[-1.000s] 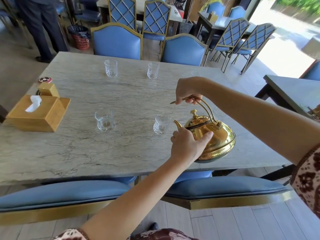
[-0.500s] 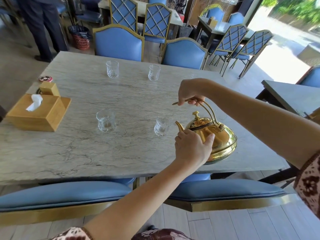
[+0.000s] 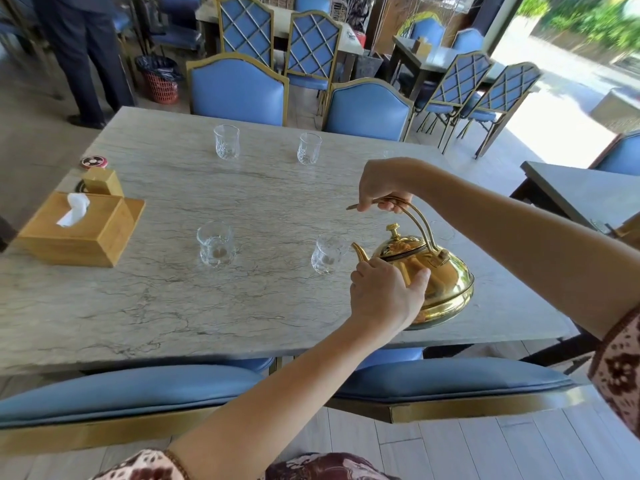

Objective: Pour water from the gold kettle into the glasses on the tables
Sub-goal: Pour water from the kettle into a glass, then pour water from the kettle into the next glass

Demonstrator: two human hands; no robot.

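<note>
The gold kettle [image 3: 446, 278] hangs tilted just over the marble table [image 3: 242, 306], its spout beside the rim of the near right glass [image 3: 327, 253]. My right hand [image 3: 382, 187] grips the kettle's arched handle from above. My left hand [image 3: 384, 296] is cupped against the kettle's front side below the spout. The near left glass [image 3: 215, 244] stands further left. Two far glasses [image 3: 226, 141] [image 3: 309, 148] stand near the table's back edge. I cannot tell whether water is flowing.
A wooden tissue box [image 3: 78, 230] with a small wooden holder [image 3: 103, 181] and a round disc [image 3: 94, 162] sits at the table's left. Blue chairs [image 3: 239, 88] ring the table; two chair backs [image 3: 138, 389] lie between me and it. A person [image 3: 83, 50] stands far left.
The kettle and both hands have stayed by the near right glass; the kettle has settled slightly lower and sits a little more level than a second ago.
</note>
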